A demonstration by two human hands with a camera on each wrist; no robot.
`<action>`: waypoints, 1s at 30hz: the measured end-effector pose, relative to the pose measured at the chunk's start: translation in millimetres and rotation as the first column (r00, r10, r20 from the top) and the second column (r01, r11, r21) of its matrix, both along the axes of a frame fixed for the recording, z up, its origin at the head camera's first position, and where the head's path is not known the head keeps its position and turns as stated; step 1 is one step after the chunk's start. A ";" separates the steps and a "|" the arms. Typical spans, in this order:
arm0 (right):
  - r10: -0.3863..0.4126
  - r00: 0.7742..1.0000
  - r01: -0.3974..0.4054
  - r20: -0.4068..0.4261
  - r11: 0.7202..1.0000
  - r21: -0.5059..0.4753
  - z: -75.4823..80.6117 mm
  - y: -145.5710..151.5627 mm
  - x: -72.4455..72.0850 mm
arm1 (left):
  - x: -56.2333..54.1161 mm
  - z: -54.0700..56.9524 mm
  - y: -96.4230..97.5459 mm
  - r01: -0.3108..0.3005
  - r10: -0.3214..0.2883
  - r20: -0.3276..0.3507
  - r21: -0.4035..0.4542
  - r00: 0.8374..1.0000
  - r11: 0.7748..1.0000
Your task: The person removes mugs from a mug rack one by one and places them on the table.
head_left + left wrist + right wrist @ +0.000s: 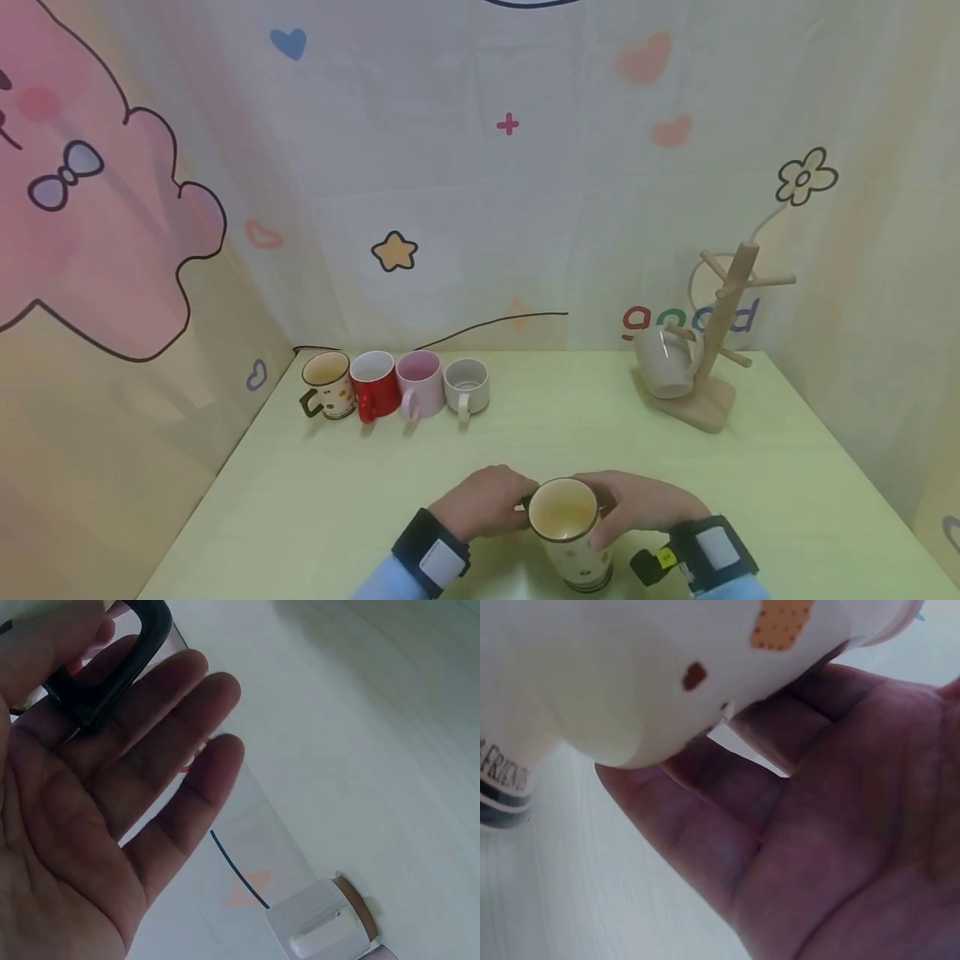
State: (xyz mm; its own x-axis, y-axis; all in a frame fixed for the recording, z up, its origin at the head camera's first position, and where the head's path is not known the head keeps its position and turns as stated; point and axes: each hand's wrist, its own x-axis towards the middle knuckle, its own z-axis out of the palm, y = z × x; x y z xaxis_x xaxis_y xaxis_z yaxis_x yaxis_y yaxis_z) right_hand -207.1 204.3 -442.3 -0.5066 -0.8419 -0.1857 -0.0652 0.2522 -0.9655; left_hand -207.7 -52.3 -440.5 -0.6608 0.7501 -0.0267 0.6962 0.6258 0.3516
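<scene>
In the head view, a tall cream mug [573, 557] with small brown spots and a dark rim line is between my two hands near the front of the table. My left hand [487, 502] is at its dark handle [124, 682], pinching it between thumb and forefinger, while the other fingers extend loosely. My right hand [647, 502] holds the mug's right side, thumb along the front and fingers around the far side. From the right wrist, the spotted mug wall [637, 682] lies against those fingers, and dark lettering and bands show near its base.
At the back left, a cream mug [330, 387], a red mug [377, 387], a pink mug [421, 385] and a pale grey mug [467, 387] form a row. A wooden mug tree [723, 325] at the back right bears a white mug [662, 364]. Behind the table [555, 437] hangs a printed curtain.
</scene>
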 end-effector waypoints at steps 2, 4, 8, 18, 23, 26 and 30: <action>0.013 1.000 -0.013 0.004 1.000 -0.014 -0.6 1.7 -0.3 | 0.2 0.0 -0.3 0.016 -0.016 0.006 0.014 1.000 1.000; 0.025 1.000 -0.025 0.007 0.999 -0.032 -1.6 3.2 -0.9 | 0.4 0.2 -1.0 0.029 -0.030 0.021 0.029 0.999 0.999; 0.035 0.999 -0.035 0.003 0.997 -0.063 -4.2 6.5 -2.5 | 0.7 0.7 -3.2 0.063 -0.065 0.040 0.056 0.997 0.996; -0.068 0.998 0.067 -0.018 0.997 -0.043 -6.6 17.0 -3.3 | -1.9 4.5 -8.0 0.093 -0.112 0.129 0.144 0.985 0.985; -0.145 0.989 0.145 -0.005 0.989 -0.028 -8.1 22.0 -2.7 | -2.8 5.7 -9.8 0.054 -0.090 0.214 0.168 0.973 0.984; -0.211 0.977 0.211 -0.026 0.977 -0.002 -8.1 24.8 -1.5 | -3.8 5.0 -10.6 0.031 -0.081 0.254 0.194 0.964 0.981; -0.299 0.951 0.302 -0.081 0.953 0.028 -5.2 26.2 -0.7 | -5.0 4.2 -11.7 -0.020 -0.048 0.294 0.225 0.954 0.974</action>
State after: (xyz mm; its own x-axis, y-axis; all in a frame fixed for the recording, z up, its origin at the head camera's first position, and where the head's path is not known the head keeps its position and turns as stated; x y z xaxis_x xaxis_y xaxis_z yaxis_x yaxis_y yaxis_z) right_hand -207.7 230.5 -447.5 -0.7485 -0.6415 -0.1677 -0.0522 0.3092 -0.9495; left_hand -212.7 -64.0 -436.2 -0.6381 0.7683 -0.0504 0.5471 0.4985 0.6724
